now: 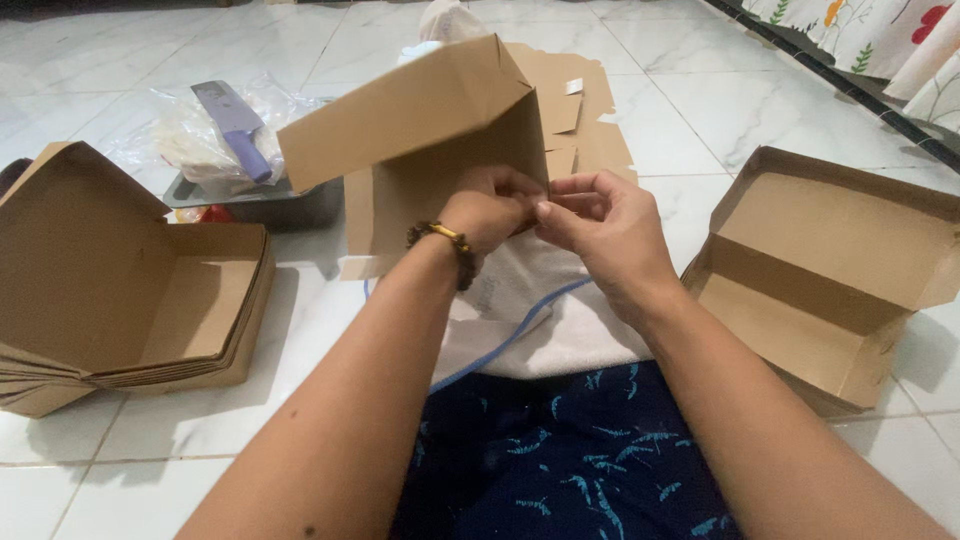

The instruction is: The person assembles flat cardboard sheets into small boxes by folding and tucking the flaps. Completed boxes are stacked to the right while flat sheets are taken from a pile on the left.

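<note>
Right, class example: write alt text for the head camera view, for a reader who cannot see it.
A person's left hand and right hand pinch a corner of a half-folded brown cardboard box held over their lap. A stack of nested folded boxes sits at left on the white tiled floor, a single open box at right.

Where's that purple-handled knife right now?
In the head view the knife lies upper left, on a clear plastic bag in a metal tray, just left of the cardboard box both hands are folding.

Matt brown cardboard box; glossy marble-look floor tiles; metal tray w/ crinkly plastic.
</note>
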